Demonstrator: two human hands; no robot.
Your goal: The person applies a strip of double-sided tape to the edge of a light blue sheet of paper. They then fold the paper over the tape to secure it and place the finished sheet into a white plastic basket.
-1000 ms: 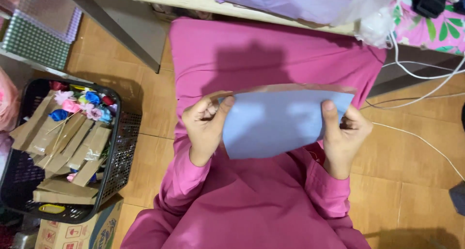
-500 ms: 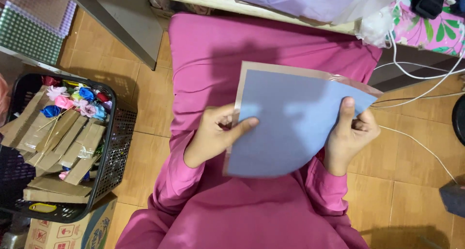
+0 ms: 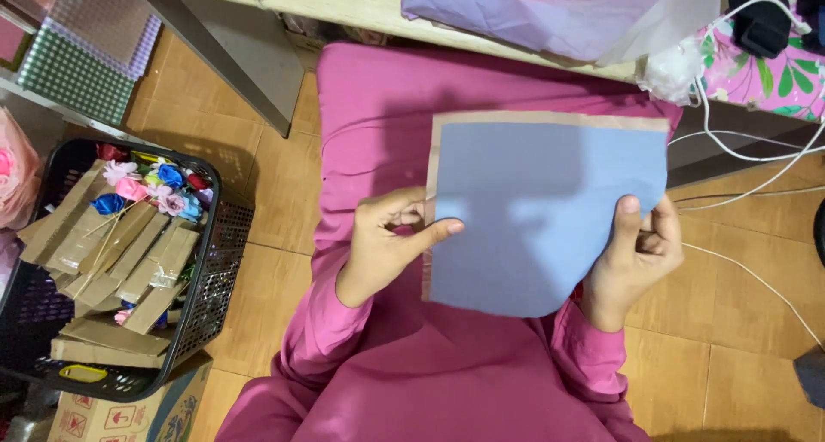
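I hold a light blue sheet of paper (image 3: 537,210) with a brown backing that shows as a strip along its top and left edges. It is spread flat above my lap, which is covered in pink cloth (image 3: 404,107). My left hand (image 3: 387,240) pinches the sheet's left edge, thumb on the blue face. My right hand (image 3: 636,253) grips the lower right edge, thumb on top. Both sleeves are pink.
A black mesh basket (image 3: 202,279) at the left holds brown paper cones and small coloured paper flowers (image 3: 146,188). A cardboard box (image 3: 129,412) sits under it. A wooden tabletop edge (image 3: 344,0) with lilac paper (image 3: 533,12) runs above. White cables (image 3: 748,150) trail at the right over the tiled floor.
The blue sheet, curled and low a second ago, has been lifted and spread out flat. Both hands shifted slightly down its side edges.
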